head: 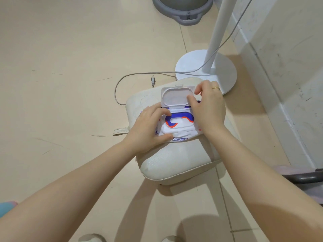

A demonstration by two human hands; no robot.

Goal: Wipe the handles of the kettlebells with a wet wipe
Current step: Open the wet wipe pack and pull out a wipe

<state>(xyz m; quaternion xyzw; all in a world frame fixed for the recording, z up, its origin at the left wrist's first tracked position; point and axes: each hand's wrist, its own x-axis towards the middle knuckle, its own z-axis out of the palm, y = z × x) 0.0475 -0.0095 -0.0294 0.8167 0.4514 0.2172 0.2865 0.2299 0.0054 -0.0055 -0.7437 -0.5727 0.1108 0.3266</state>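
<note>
A white pack of wet wipes (180, 131) with blue and orange print lies on a cream cushioned stool (174, 163). Its plastic flip lid (174, 96) stands open, showing the slot in the middle. My left hand (148, 126) presses on the pack's left side, thumb along its front edge. My right hand (208, 109) rests on the pack's right side, its fingertips touching the open lid's right edge. No kettlebell can be made out for certain; a dark curved bar (304, 179) shows at the right edge.
A white fan stand (206, 70) with its pole stands just behind the stool. Its grey cable and plug (153, 81) lie on the beige floor to the left. A grey round base (181, 11) sits at the top. A wall runs along the right.
</note>
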